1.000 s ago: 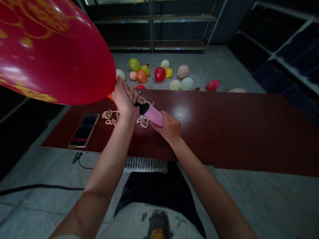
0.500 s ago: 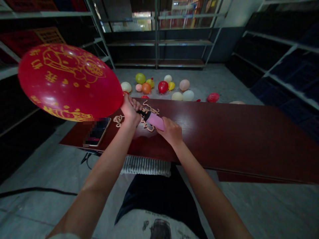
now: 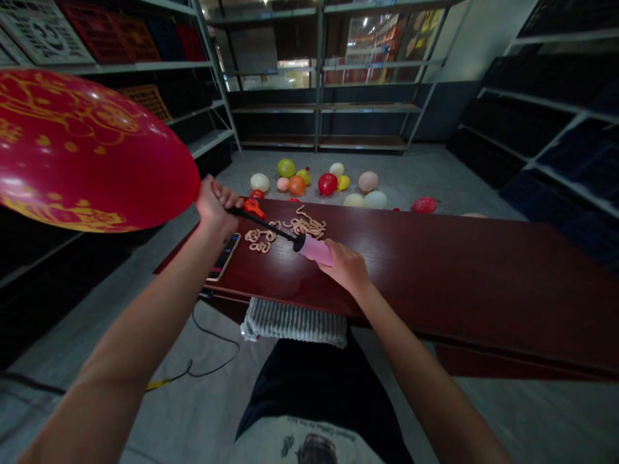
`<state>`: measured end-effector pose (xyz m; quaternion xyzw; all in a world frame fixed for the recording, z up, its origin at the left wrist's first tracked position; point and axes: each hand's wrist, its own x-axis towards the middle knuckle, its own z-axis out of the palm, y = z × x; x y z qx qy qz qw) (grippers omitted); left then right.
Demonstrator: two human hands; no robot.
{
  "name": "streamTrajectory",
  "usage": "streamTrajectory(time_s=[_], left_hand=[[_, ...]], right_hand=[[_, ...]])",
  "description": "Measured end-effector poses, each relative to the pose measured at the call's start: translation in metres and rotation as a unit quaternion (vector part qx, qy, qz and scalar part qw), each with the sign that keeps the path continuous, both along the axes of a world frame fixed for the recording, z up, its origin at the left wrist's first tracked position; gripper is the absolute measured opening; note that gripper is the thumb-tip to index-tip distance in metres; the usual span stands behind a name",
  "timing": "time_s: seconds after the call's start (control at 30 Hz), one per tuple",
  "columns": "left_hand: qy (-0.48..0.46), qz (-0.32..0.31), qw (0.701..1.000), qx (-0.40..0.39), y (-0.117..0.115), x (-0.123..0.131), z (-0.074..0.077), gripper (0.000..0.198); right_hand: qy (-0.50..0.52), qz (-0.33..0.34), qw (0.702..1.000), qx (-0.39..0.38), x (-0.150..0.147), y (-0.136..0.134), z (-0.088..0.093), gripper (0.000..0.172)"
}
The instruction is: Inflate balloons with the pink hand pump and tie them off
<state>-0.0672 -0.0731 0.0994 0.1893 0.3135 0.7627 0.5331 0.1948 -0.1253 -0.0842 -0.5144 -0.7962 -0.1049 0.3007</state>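
Note:
A big inflated red balloon (image 3: 97,154) with yellow print fills the left of the head view, its far end cut off by the frame edge. My left hand (image 3: 216,203) is closed round its neck and the front end of a hand balloon pump; the join is hidden in my fingers. The pump (image 3: 318,251) shows a pink body and a long black shaft, drawn out between my hands. My right hand (image 3: 347,267) wraps the pink body above the table. Beneath the shaft lie curly beige strands (image 3: 261,237), and a limp orange-red balloon (image 3: 253,206) rests near the far edge.
A phone (image 3: 225,256) lies on the dark red table (image 3: 435,270), partly behind my left forearm. Beyond the table, several balloons (image 3: 327,184) lie on the floor before a metal shelf rack (image 3: 318,96). A grey ribbed cloth (image 3: 297,322) hangs at the near edge. Cables (image 3: 213,374) run on the floor.
My hands have moved apart, drawing the pump's black shaft out long. My left hand and the red balloon have shifted left. The view has tilted up slightly.

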Motion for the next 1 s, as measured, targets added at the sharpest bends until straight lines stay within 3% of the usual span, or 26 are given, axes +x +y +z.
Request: streamTrajectory(time_s=[0.2, 0.33, 0.43, 0.67, 0.8, 1.0], left_hand=[[0.07, -0.001, 0.995, 0.066, -0.009, 0.027, 0.036, 0.053], [0.092, 0.031, 0.992, 0.086, 0.002, 0.059, 0.04, 0.057], [0.097, 0.037, 0.992, 0.07, 0.016, 0.089, 0.027, 0.058], [0.092, -0.043, 0.994, -0.025, 0.028, 0.162, -0.028, 0.049], [0.089, -0.055, 0.995, -0.008, 0.031, 0.16, -0.043, 0.052], [0.059, -0.059, 0.996, -0.006, 0.031, 0.134, -0.048, 0.049]], right_hand=[[0.065, -0.008, 0.998, -0.02, -0.001, 0.001, -0.001, 0.039], [0.102, -0.051, 0.992, -0.049, 0.003, 0.003, -0.001, 0.042], [0.102, -0.077, 0.99, -0.057, 0.004, 0.005, 0.0, 0.042], [0.108, -0.148, 0.981, -0.068, 0.004, 0.009, 0.004, 0.043], [0.105, -0.145, 0.981, -0.07, 0.005, 0.009, 0.006, 0.039], [0.079, -0.117, 0.987, -0.074, 0.001, 0.01, 0.007, 0.042]])
